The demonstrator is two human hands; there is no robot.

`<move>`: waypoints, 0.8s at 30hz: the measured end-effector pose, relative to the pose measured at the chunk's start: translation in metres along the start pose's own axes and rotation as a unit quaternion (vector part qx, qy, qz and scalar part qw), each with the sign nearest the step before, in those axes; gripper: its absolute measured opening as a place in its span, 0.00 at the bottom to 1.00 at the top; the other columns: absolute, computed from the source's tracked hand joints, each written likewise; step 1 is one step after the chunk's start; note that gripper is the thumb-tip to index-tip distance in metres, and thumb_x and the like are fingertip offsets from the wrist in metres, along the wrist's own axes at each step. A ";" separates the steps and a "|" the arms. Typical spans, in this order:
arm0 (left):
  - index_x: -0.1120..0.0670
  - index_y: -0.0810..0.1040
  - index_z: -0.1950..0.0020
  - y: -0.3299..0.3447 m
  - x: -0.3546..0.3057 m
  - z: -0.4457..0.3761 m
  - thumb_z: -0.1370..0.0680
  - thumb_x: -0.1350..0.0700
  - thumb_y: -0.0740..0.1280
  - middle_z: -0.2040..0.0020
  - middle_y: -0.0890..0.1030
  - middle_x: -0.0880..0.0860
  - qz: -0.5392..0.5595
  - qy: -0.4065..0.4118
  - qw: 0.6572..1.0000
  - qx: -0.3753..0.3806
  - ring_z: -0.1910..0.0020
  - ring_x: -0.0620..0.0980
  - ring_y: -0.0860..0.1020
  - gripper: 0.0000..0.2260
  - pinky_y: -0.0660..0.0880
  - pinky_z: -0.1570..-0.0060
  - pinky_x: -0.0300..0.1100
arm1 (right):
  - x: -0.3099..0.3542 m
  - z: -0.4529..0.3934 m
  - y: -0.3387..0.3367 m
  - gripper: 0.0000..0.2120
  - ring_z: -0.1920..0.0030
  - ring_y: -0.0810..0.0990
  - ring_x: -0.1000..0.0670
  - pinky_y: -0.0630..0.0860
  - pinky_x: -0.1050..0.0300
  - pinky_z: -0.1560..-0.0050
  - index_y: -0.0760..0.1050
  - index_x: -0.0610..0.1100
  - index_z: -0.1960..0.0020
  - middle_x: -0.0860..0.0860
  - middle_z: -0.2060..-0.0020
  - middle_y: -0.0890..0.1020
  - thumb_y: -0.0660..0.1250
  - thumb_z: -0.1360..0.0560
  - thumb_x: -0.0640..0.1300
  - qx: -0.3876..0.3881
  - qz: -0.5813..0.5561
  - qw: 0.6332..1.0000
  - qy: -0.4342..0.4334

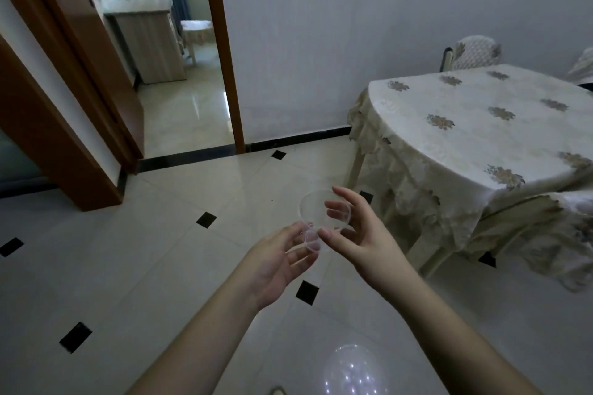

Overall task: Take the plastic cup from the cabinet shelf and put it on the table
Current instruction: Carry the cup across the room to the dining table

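A clear plastic cup [316, 215] is held between both hands over the tiled floor, its open mouth tilted toward the camera. My left hand [279, 263] touches the cup's base with its fingertips. My right hand [356, 228] wraps its fingers and thumb round the cup's side. The table [465, 138], draped in a cream cloth with brown flower prints, stands to the right, about an arm's length from the cup. No cabinet shelf is in view.
A chair [471, 53] with a lace cover stands behind the table by the wall. A wooden door frame [224, 51] opens to another room at the back left, with a brown door [80, 74] further left. Light reflects off the floor [351, 369] near my feet.
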State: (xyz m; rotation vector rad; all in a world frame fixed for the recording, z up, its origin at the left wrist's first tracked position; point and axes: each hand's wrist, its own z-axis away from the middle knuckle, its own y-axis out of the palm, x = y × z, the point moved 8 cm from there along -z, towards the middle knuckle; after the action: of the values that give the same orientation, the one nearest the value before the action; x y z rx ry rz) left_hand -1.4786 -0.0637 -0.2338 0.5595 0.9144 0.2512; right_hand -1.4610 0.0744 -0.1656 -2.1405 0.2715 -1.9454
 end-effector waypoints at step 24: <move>0.59 0.84 0.45 0.083 -0.144 -0.313 0.33 0.51 0.75 0.48 0.82 0.61 -0.072 -0.013 0.997 0.013 0.53 0.56 0.81 0.19 0.82 0.50 0.50 | -0.088 -0.317 -0.120 0.35 0.38 0.76 0.60 0.77 0.56 0.42 0.65 0.66 0.32 0.59 0.39 0.78 0.73 0.37 0.68 -0.034 -0.067 0.997 0.005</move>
State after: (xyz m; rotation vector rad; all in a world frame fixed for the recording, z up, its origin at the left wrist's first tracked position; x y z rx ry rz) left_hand -1.8131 0.0518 -0.2405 0.5173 0.9288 0.1007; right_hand -1.7872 0.1993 -0.1858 -2.2462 0.2041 -2.0488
